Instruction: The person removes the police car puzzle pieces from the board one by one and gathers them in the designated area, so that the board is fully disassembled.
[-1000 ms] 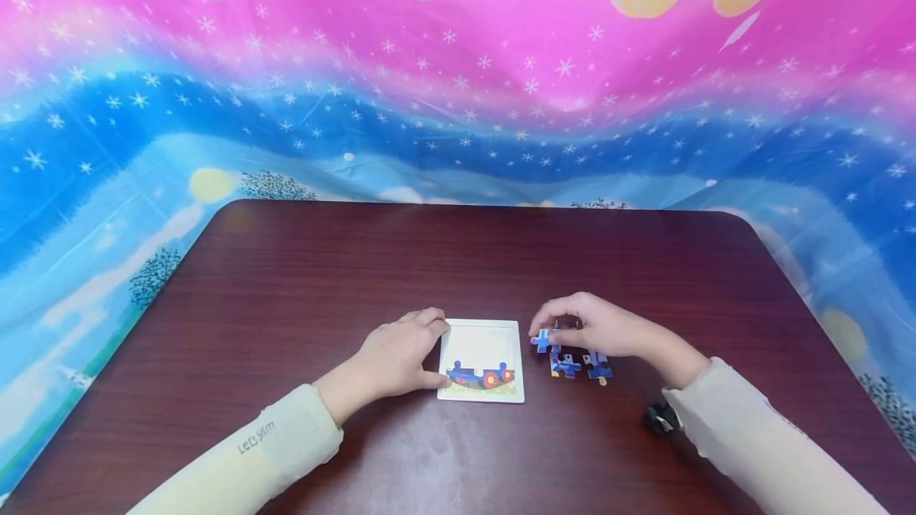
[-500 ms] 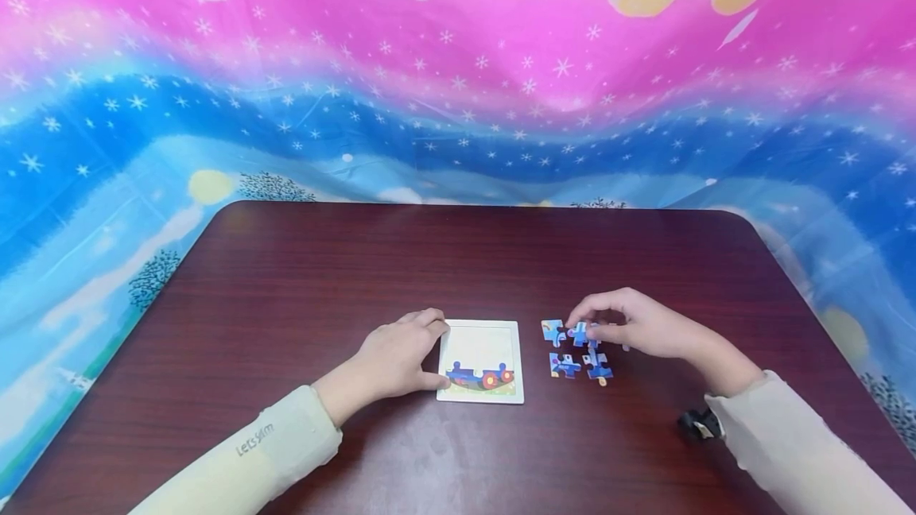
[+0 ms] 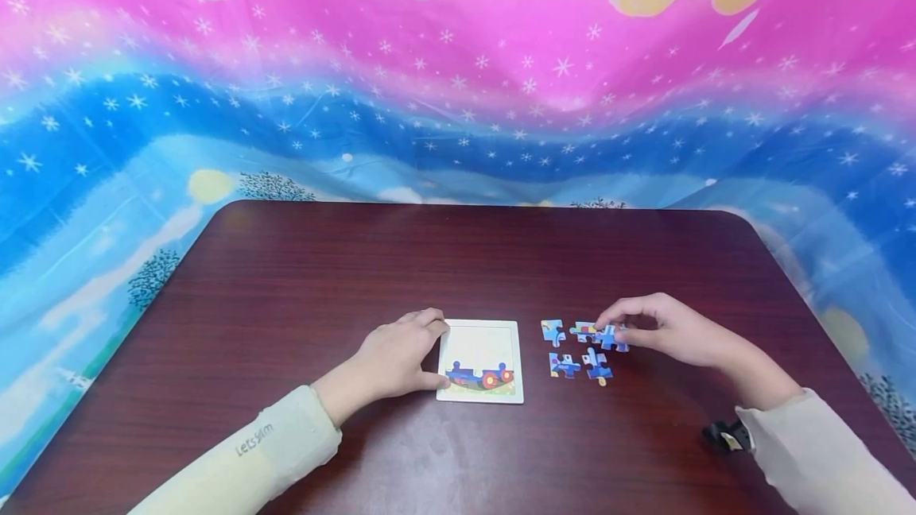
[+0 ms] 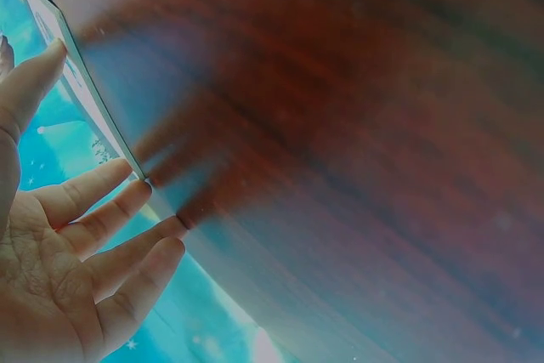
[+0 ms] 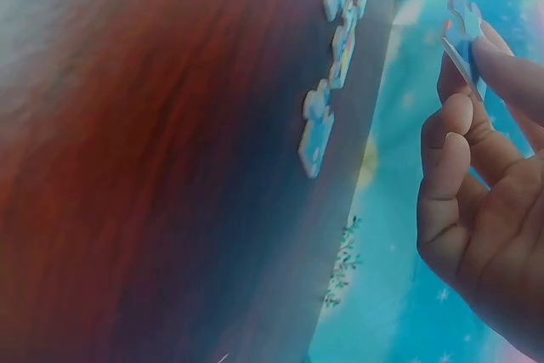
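Brown table (image 3: 300,261), puzzle tray (image 3: 483,342) has bottom row (image 3: 478,379) in, rest bare, loose pieces (image 3: 564,366) remaining, left hand (image 3: 396,354) touching its edge, fingers fairly straight, right hand (image 3: 678,332) pinching one piece (image 5: 462,40).

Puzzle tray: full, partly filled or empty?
Partly filled. In the head view, fitted pieces line the near part of the puzzle tray; the rest shows bare white. Loose pieces lie nearby.

Left hand (image 3: 395,354) spread, right hand (image 3: 674,332) pinching

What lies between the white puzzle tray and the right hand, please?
In the head view, several loose puzzle pieces lie between the white puzzle tray and the right hand.
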{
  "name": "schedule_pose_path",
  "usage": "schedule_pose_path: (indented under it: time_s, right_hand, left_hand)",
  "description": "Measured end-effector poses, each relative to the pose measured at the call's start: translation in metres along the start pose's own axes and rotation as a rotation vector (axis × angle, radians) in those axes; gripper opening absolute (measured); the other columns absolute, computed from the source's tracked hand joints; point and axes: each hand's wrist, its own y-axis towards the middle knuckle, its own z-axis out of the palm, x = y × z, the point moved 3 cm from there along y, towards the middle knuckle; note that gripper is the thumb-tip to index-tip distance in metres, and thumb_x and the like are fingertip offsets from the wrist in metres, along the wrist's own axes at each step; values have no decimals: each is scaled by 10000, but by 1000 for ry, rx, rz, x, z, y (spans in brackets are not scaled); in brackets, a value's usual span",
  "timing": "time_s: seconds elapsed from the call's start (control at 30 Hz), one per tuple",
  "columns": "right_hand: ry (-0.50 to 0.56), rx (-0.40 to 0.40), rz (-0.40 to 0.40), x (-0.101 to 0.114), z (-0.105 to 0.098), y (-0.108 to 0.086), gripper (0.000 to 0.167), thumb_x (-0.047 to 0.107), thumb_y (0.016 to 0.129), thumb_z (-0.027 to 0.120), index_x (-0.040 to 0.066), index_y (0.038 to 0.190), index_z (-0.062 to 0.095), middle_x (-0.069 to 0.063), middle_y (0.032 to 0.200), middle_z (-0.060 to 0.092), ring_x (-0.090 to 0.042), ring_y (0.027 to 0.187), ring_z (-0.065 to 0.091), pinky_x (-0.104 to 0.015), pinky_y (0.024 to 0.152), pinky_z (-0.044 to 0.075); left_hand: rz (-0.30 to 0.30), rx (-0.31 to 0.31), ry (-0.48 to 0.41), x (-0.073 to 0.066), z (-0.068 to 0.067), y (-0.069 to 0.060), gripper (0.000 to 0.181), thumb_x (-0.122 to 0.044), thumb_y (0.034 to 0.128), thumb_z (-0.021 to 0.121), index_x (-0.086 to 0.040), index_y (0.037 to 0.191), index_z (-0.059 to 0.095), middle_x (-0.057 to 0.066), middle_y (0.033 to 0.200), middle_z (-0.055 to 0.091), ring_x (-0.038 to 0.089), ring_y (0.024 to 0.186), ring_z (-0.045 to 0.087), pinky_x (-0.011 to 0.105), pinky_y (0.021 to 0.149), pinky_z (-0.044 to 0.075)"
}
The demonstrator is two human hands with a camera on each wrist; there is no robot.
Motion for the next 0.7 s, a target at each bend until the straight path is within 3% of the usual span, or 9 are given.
schedule_pose_path:
  time_s: [0.33, 0.57, 0.7]
  right_hand:
    - [28, 20, 16, -14, 1, -14, 218, 100, 953, 646, 129, 1158, 712, -59, 1122, 731, -11, 923, 614, -216, 718, 491]
    - [84, 54, 44, -22, 3, -21, 232, 86, 966, 620, 91, 1184, 698, -108, 1120, 712, -74, 753, 584, -236, 649, 454]
    - [92, 62, 51, -24, 5, -23, 206, 82, 964, 621, 94, 1152, 702, -90, 1090, 711, -64, 741, 564, -240, 632, 453]
  left_hand:
    - [-5, 7, -6, 0, 0, 0, 746, -501, 746, 824, -93, 1330, 601, 56, 1421, 549, 272, 1311, 547, 455, 900, 560]
    - [-7, 3, -4, 0, 1, 0, 753, -505, 744, 824, -94, 1335, 600, 49, 1418, 551, 272, 1309, 547, 458, 894, 562]
    - [-8, 2, -4, 0, 1, 0, 749, -503, 743, 826, -95, 1330, 603, 46, 1416, 551, 265, 1312, 546, 453, 895, 563]
